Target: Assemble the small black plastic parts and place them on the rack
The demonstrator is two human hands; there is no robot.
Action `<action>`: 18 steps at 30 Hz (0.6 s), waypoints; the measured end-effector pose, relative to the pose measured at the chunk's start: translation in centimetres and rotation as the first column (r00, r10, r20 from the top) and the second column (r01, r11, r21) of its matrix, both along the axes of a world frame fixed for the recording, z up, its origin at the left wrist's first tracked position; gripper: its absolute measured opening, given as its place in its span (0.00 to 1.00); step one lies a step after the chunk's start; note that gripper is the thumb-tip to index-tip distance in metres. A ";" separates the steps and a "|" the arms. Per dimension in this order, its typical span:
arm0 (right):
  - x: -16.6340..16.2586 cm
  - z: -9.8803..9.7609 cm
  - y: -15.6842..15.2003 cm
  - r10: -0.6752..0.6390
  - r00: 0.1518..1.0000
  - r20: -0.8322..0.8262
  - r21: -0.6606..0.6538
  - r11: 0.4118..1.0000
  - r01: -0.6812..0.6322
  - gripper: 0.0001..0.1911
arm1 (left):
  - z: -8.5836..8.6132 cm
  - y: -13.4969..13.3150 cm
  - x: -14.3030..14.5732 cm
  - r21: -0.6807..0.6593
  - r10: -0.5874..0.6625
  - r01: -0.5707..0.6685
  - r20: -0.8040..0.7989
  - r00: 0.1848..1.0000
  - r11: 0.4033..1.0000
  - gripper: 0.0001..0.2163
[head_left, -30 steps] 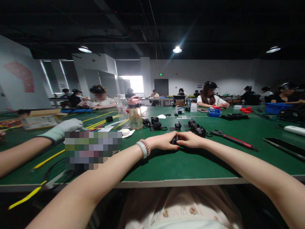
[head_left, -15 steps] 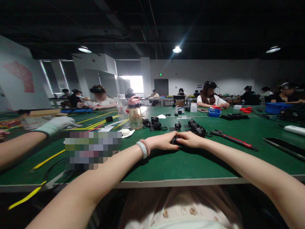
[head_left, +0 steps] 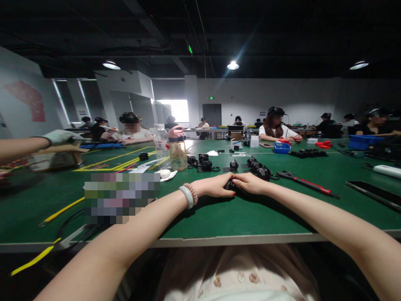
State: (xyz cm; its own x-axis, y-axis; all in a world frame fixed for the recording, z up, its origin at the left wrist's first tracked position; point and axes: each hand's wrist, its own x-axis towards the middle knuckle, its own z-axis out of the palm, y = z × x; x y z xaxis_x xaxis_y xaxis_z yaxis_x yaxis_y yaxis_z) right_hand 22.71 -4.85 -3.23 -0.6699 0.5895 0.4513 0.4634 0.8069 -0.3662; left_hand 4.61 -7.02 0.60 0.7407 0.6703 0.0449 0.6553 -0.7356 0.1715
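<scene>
My left hand (head_left: 216,186) and my right hand (head_left: 249,183) meet over the green table (head_left: 200,219). Between their fingertips is a small black part (head_left: 230,184), mostly covered, so its exact kind does not show. Fingers of both hands are closed on it, the left from one side and the right from the other. Just beyond the hands lie several round black parts (head_left: 262,172) with flat ribbed pieces. A black ring (head_left: 216,169) rests near another group of black parts (head_left: 205,162).
Red-handled pliers (head_left: 308,184) and a phone (head_left: 372,194) lie at the right. A drink bottle (head_left: 178,152) stands behind my left hand. At far left a co-worker's gloved hand (head_left: 59,137) is near a cardboard box (head_left: 56,158). A blue bin (head_left: 282,148) sits further back.
The co-worker's gloved hand at the left has moved up and away toward the cardboard box. My right fingers have shifted slightly on the black part; my left hand looks the same.
</scene>
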 end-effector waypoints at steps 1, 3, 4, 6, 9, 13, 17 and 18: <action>0.0 0.0 0.0 -0.011 1.000 -0.001 0.002 1.000 0.011 0.16 | 0.0 -0.1 0.0 -0.002 0.002 -0.002 -0.001 1.000 1.000 0.25; 0.0 -0.1 0.0 -0.042 0.999 -0.009 0.004 0.999 0.042 0.17 | 0.1 -0.2 0.1 -0.009 0.008 -0.008 -0.002 1.000 1.000 0.24; -0.1 -0.2 0.0 -0.060 0.998 -0.014 0.004 0.998 0.060 0.17 | 0.1 -0.2 0.1 -0.011 0.011 -0.011 -0.003 1.000 1.000 0.24; -0.1 -0.3 0.1 -0.093 0.995 -0.020 0.005 0.996 0.093 0.17 | 0.1 -0.1 0.1 -0.010 0.013 -0.013 -0.006 1.000 1.000 0.24; -0.2 -0.5 0.2 -0.129 0.991 -0.026 0.013 0.991 0.130 0.17 | 0.1 -0.1 0.1 -0.007 0.012 -0.012 -0.007 1.000 1.000 0.24; -0.3 -0.7 0.3 -0.139 0.990 -0.040 0.030 0.990 0.140 0.18 | 0.1 -0.1 0.0 0.001 0.003 -0.003 -0.003 1.000 1.000 0.24; -0.2 -0.6 0.4 -0.139 0.990 -0.038 0.005 0.990 0.139 0.19 | 0.1 -0.2 0.1 0.003 0.013 -0.013 -0.007 1.000 1.000 0.23; -0.2 -0.5 0.3 -0.132 0.991 -0.037 -0.005 0.991 0.132 0.19 | 0.1 -0.3 0.1 0.000 0.015 -0.015 -0.006 1.000 1.000 0.23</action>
State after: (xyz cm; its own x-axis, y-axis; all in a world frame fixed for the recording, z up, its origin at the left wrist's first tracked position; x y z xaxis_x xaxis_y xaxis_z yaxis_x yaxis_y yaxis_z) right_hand 22.52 -4.53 -3.76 -0.5686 0.6731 0.4728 0.5518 0.7384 -0.3876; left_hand 4.70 -7.27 0.75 0.7309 0.6813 0.0409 0.6672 -0.7258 0.1675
